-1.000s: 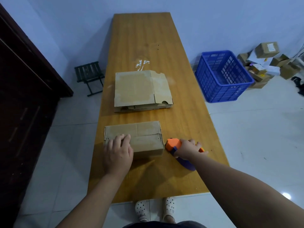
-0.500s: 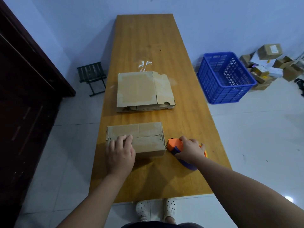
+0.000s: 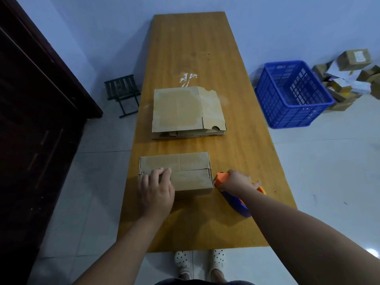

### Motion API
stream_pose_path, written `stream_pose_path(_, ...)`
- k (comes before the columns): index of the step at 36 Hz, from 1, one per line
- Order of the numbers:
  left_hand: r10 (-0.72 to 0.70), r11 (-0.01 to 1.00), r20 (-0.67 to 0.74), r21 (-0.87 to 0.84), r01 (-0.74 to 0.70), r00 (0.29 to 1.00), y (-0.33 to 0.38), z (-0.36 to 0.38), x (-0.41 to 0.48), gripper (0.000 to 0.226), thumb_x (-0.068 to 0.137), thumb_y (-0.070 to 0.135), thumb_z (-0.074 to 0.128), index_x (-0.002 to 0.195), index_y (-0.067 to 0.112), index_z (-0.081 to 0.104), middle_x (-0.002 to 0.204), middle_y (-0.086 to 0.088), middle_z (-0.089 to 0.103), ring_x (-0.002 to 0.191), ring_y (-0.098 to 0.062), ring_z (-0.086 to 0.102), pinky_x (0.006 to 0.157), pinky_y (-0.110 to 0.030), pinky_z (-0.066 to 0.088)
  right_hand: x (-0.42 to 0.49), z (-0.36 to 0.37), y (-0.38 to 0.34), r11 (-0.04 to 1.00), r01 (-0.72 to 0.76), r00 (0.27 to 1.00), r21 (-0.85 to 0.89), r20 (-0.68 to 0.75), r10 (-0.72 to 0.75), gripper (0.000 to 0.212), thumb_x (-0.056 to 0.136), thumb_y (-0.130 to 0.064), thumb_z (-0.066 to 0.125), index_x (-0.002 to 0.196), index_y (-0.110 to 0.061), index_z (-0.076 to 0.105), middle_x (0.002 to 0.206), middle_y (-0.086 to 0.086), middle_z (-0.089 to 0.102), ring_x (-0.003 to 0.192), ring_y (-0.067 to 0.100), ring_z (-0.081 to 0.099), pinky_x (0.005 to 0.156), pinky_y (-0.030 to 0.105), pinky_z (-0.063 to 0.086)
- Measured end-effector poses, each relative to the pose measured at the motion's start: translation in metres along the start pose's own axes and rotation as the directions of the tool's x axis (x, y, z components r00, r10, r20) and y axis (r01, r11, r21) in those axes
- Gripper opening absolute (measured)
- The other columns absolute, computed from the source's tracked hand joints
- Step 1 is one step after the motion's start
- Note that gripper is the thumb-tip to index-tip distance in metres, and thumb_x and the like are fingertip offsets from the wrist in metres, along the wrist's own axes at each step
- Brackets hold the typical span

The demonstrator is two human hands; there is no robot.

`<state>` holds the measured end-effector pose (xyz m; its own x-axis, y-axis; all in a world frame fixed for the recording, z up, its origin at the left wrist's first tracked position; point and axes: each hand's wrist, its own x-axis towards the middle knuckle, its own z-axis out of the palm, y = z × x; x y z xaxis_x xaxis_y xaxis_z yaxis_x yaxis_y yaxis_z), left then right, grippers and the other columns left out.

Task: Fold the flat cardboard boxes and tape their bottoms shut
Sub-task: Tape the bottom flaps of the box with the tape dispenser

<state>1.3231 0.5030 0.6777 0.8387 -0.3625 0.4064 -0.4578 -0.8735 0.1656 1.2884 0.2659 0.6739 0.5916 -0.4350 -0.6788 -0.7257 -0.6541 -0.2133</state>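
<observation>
A folded cardboard box (image 3: 185, 169) lies on the long wooden table (image 3: 236, 153), its flap seam facing up. My left hand (image 3: 155, 190) presses flat on the box's near left part. My right hand (image 3: 236, 182) grips an orange and blue tape dispenser (image 3: 221, 178), whose orange head touches the box's right end. The dispenser's blue body (image 3: 238, 204) rests on the table under my wrist. Further back sits a stack of flat cardboard boxes (image 3: 187, 112).
A blue plastic crate (image 3: 292, 95) stands on the floor right of the table, with a pile of small boxes (image 3: 349, 75) behind it. A small black stool (image 3: 123, 93) is at the left, beside a dark wooden cabinet (image 3: 30, 120). My feet show below the table's near edge.
The dispenser's head has come up against the box's right end. My left hand stays pressed on the box. The view has shifted slightly.
</observation>
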Motion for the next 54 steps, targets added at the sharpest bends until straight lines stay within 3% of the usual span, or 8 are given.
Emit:
stream_pose_path(17,-0.005,1.0,-0.007,-0.007,0.005,1.0,0.001,-0.001,0.001,0.039,0.089,0.021,0.037,0.109,0.01,0.069,0.098,-0.012,0.063,0.083,-0.029,0.057,0.073,-0.044,0.049,-0.004,-0.014,0.01,0.996,0.044,0.999,0.082,0.018,-0.046,0.063,0.082,-0.048,0.065,0.138,-0.031,0.04,0.109,-0.003,0.055,0.12,0.024,0.05,0.111,0.059,0.016)
stream_pose_path(28,-0.029,0.999,-0.003,-0.022,0.029,1.0,0.001,-0.001,0.001,0.04,0.089,0.022,0.037,0.11,0.01,0.069,0.099,-0.012,0.063,0.084,-0.03,0.057,0.075,-0.048,0.05,-0.002,-0.017,0.017,0.994,0.1,0.994,0.037,0.044,-0.102,0.07,0.077,-0.048,0.069,0.138,-0.032,0.04,0.12,-0.001,0.056,0.117,0.023,0.05,0.106,0.053,0.028)
stream_pose_path(31,-0.037,0.999,0.005,-0.026,0.037,0.999,0.001,-0.001,0.001,0.04,0.088,0.022,0.037,0.109,0.01,0.069,0.099,-0.012,0.063,0.084,-0.03,0.057,0.075,-0.047,0.051,0.0,-0.018,0.019,0.99,0.088,0.993,0.111,0.071,-0.096,0.074,0.074,-0.045,0.072,0.139,-0.03,0.041,0.121,-0.001,0.055,0.116,0.022,0.051,0.104,0.052,0.035)
stream_pose_path(36,-0.045,0.998,0.004,-0.031,0.045,0.999,0.001,0.0,0.002,0.041,0.089,0.023,0.036,0.109,0.01,0.069,0.099,-0.012,0.063,0.084,-0.029,0.057,0.074,-0.045,0.05,0.0,-0.033,0.023,0.952,0.076,0.976,0.297,0.171,-0.131,0.074,0.078,-0.033,0.074,0.141,-0.022,0.04,0.125,0.006,0.053,0.109,0.022,0.055,0.086,0.036,0.046)
stream_pose_path(40,-0.045,0.999,0.011,-0.026,0.046,0.999,0.002,-0.001,0.003,0.042,0.089,0.024,0.035,0.109,0.011,0.069,0.099,-0.011,0.063,0.083,-0.029,0.057,0.072,-0.043,0.048,-0.004,-0.051,0.03,0.847,0.044,0.946,0.53,0.251,-0.206,0.059,0.08,-0.031,0.073,0.132,-0.021,0.045,0.117,0.005,0.058,0.104,0.021,0.057,0.08,0.034,0.045)
stream_pose_path(44,-0.045,0.999,0.01,-0.022,0.045,0.999,0.002,-0.003,0.003,0.043,0.089,0.024,0.035,0.108,0.011,0.07,0.098,-0.011,0.063,0.083,-0.029,0.057,0.072,-0.043,0.048,-0.009,-0.054,0.039,0.645,-0.021,0.93,0.763,0.252,-0.268,0.044,0.079,-0.033,0.073,0.117,-0.022,0.054,0.113,0.007,0.063,0.104,0.024,0.059,0.098,0.047,0.044)
stream_pose_path(49,-0.03,0.999,0.019,-0.026,0.03,0.999,0.001,-0.004,0.004,0.043,0.088,0.025,0.034,0.107,0.011,0.07,0.098,-0.011,0.063,0.084,-0.029,0.057,0.073,-0.043,0.048,-0.015,-0.061,0.047,0.375,-0.134,0.86,0.917,0.296,-0.416,0.087,0.038,-0.041,0.092,0.111,-0.01,0.056,0.097,0.011,0.068,0.081,0.022,0.068,0.068,0.033,0.055)
stream_pose_path(54,-0.044,0.998,-0.005,-0.041,0.044,0.999,0.002,-0.004,0.005,0.04,0.087,0.022,0.036,0.104,0.012,0.071,0.095,-0.01,0.063,0.081,-0.029,0.056,0.072,-0.046,0.049,-0.028,-0.086,0.032,0.293,-0.1,0.794,0.951,0.254,-0.553,0.088,0.033,-0.044,0.095,0.105,-0.009,0.057,0.089,0.01,0.07,0.074,0.02,0.07,0.057,0.029,0.056)
